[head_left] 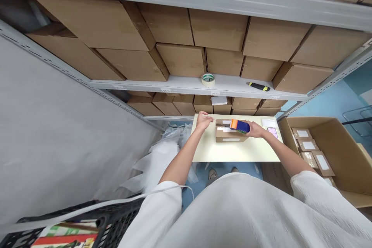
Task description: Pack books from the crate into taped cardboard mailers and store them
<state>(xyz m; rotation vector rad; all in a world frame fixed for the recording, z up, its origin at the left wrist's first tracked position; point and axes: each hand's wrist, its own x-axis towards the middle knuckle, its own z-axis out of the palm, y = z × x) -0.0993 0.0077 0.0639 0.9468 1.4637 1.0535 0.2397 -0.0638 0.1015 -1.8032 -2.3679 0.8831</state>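
Observation:
A closed cardboard box (231, 138) with white labels sits on the cream tabletop (209, 151). My right hand (255, 129) grips a dark blue block-shaped object with an orange end (240, 126), held over the box's right half. Its exact kind does not show. Left of the box, my left hand (204, 121) has its fingers pinched together, apart from the box. A small pale bit shows at those fingertips, too small to name.
Shelves packed with cardboard boxes (219, 27) rise in front, with a tape roll (208, 80) and a utility knife (258, 86) on one ledge. A phone (272, 132) lies at the table's right. Beside it stands a large open carton (340, 139) of smaller boxes.

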